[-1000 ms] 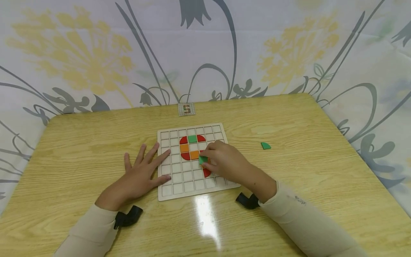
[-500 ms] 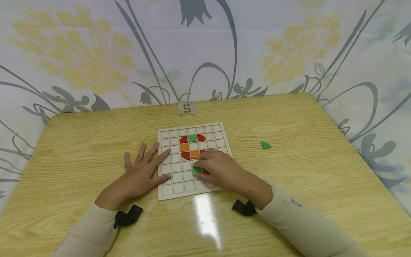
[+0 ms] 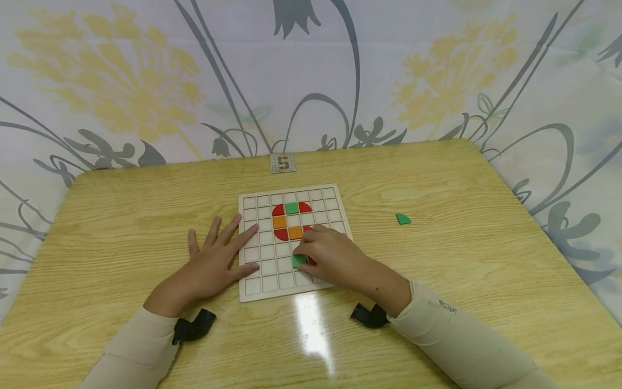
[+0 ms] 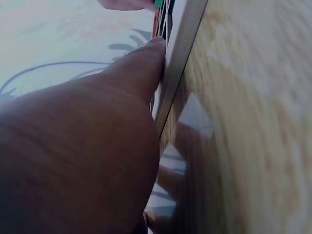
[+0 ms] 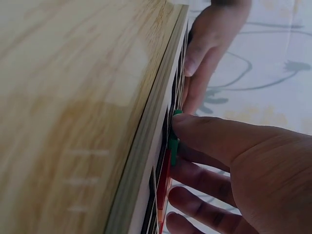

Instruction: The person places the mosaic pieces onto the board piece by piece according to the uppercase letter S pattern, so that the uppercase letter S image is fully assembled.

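Observation:
A pale wooden grid board (image 3: pixel 252 294) lies on the table. Red quarter-round tiles (image 3: pixel 281 235), orange square tiles (image 3: pixel 279 222) and a green square tile (image 3: pixel 291 208) sit in its cells. My right hand (image 3: pixel 335 256) pinches another green square tile (image 3: pixel 299 261) between thumb and fingers, low over a lower cell, left of a red tile (image 5: pixel 164 180) that the hand partly hides. In the right wrist view this green tile (image 5: pixel 174 146) is at the board surface. My left hand (image 3: pixel 209 270) lies spread, with fingertips and thumb on the board's left edge.
A green quarter-round tile (image 3: pixel 403 219) lies on the table (image 3: pixel 437 189) right of the board. A small pattern card (image 3: pixel 283 163) printed with an S-like figure lies at the back edge, before a floral cloth (image 3: pixel 311 70).
My right hand has moved left and nearer me with the green square tile, from beside the orange tile to a lower cell. The tile now looks flatter. My left hand stays put.

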`<state>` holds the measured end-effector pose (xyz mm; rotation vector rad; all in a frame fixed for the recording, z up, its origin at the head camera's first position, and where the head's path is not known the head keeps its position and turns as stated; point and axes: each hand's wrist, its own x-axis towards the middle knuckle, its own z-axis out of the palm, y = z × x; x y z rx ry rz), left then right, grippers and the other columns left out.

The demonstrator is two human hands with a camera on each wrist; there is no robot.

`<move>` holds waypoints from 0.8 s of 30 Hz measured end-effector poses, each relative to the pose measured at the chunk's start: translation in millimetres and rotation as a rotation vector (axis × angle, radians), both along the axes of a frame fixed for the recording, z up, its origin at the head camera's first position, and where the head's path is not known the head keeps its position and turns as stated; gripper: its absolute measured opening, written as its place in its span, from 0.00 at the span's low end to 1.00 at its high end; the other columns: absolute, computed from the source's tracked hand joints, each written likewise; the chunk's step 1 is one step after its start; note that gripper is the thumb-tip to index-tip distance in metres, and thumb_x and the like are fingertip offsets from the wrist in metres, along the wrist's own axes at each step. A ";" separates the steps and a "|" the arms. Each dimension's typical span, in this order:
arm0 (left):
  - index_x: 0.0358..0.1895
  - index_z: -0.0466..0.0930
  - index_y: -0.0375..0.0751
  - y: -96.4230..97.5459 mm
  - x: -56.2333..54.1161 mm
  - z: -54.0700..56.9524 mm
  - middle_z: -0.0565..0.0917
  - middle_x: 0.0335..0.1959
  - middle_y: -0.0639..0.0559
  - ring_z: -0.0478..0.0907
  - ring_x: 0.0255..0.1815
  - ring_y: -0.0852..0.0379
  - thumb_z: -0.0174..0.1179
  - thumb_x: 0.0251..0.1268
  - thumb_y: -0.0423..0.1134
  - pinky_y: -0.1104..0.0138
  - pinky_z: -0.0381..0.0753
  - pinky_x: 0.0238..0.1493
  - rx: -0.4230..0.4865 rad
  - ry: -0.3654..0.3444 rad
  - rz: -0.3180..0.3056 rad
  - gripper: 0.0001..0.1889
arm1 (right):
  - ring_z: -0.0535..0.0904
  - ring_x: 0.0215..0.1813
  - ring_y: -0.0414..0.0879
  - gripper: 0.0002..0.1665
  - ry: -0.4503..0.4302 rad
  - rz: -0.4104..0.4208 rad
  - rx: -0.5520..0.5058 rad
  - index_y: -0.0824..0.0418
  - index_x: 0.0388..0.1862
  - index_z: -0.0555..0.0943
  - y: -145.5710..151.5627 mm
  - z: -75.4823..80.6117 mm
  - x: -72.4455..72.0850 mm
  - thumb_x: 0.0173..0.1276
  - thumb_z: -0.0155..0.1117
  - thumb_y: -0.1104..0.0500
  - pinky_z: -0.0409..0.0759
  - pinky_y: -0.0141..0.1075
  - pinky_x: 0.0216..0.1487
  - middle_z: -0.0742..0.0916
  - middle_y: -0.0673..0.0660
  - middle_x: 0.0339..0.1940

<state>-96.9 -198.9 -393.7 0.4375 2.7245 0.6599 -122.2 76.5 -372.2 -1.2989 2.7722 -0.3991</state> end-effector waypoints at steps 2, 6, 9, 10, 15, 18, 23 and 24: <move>0.81 0.47 0.67 0.2 -0.4 0.3 0.36 0.84 0.49 0.22 0.82 0.35 0.50 0.69 0.69 0.29 0.15 0.66 -0.001 0.004 0.001 0.41 | 0.77 0.46 0.45 0.10 -0.006 -0.006 0.001 0.56 0.43 0.90 -0.1 0.7 0.2 0.65 0.73 0.53 0.79 0.37 0.51 0.87 0.50 0.42; 0.81 0.47 0.66 0.4 -0.4 0.8 0.36 0.84 0.49 0.22 0.82 0.35 0.50 0.69 0.69 0.29 0.15 0.66 -0.001 0.003 0.002 0.41 | 0.78 0.47 0.46 0.11 -0.021 -0.008 0.009 0.56 0.43 0.90 0.3 1.2 0.8 0.65 0.73 0.53 0.80 0.37 0.53 0.87 0.51 0.43; 0.81 0.47 0.66 0.4 -0.2 1.1 0.36 0.84 0.49 0.22 0.82 0.35 0.50 0.69 0.69 0.29 0.14 0.66 -0.004 0.004 0.001 0.41 | 0.78 0.48 0.46 0.11 -0.027 -0.006 0.017 0.56 0.43 0.90 0.3 1.6 1.0 0.65 0.73 0.52 0.80 0.38 0.53 0.87 0.51 0.43; 0.81 0.47 0.66 0.4 0.0 0.8 0.36 0.84 0.49 0.22 0.82 0.35 0.50 0.69 0.69 0.29 0.14 0.66 -0.005 0.004 0.001 0.41 | 0.78 0.49 0.46 0.12 -0.025 -0.008 0.020 0.56 0.43 0.90 0.2 1.6 1.2 0.65 0.73 0.52 0.80 0.38 0.54 0.87 0.51 0.44; 0.81 0.47 0.66 0.2 -0.2 0.9 0.36 0.84 0.49 0.23 0.82 0.35 0.50 0.69 0.69 0.29 0.15 0.66 -0.005 0.011 0.002 0.41 | 0.78 0.49 0.46 0.12 -0.020 -0.007 0.031 0.55 0.44 0.90 0.2 1.0 0.4 0.66 0.72 0.51 0.80 0.38 0.54 0.87 0.51 0.45; 0.81 0.48 0.65 0.0 0.5 0.6 0.36 0.84 0.48 0.22 0.82 0.35 0.51 0.69 0.69 0.29 0.14 0.66 0.003 0.003 0.001 0.41 | 0.78 0.49 0.46 0.13 -0.014 -0.001 0.022 0.54 0.45 0.90 2.7 0.6 -0.4 0.66 0.72 0.50 0.79 0.38 0.54 0.87 0.51 0.45; 0.81 0.47 0.65 -0.3 0.6 -1.2 0.36 0.84 0.48 0.22 0.82 0.36 0.51 0.69 0.69 0.30 0.14 0.66 0.007 0.010 -0.006 0.41 | 0.78 0.48 0.46 0.10 0.026 -0.037 -0.040 0.53 0.43 0.89 13.0 2.0 -3.6 0.67 0.71 0.51 0.80 0.37 0.52 0.86 0.51 0.44; 0.81 0.47 0.65 -0.3 0.4 -1.5 0.36 0.84 0.49 0.22 0.82 0.36 0.51 0.69 0.69 0.30 0.13 0.66 0.008 0.013 -0.007 0.41 | 0.78 0.48 0.45 0.10 0.031 -0.049 -0.051 0.53 0.43 0.89 15.8 2.6 -4.5 0.67 0.71 0.51 0.80 0.36 0.50 0.85 0.51 0.43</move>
